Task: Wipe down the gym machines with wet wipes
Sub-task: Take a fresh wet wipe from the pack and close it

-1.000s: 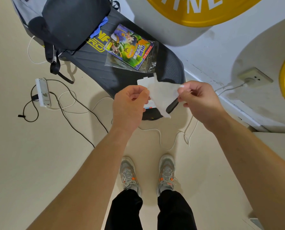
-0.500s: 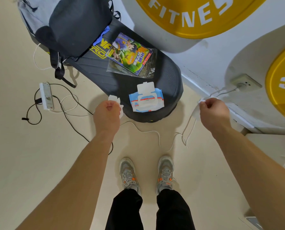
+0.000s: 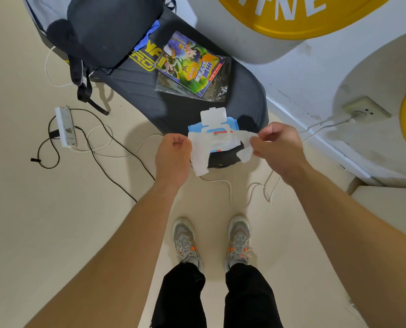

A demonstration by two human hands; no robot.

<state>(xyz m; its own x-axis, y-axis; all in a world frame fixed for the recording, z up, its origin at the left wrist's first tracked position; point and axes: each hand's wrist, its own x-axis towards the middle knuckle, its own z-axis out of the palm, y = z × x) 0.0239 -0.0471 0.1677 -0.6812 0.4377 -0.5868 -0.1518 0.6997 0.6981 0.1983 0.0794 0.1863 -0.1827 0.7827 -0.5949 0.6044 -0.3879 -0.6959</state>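
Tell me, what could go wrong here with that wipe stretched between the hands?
The wet wipe, pinched by the left hand and right hand, is pulled thin in the middle and might tear. The wipes pack lies with its lid open, so the rest may dry out. A white cable loops on the floor just ahead of the shoes, a likely trip hazard.

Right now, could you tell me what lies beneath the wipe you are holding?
Beneath the wipe, held by the left hand and right hand, sits the blue wipes pack, lid open, on the dark bench pad. Its lower half is covered.
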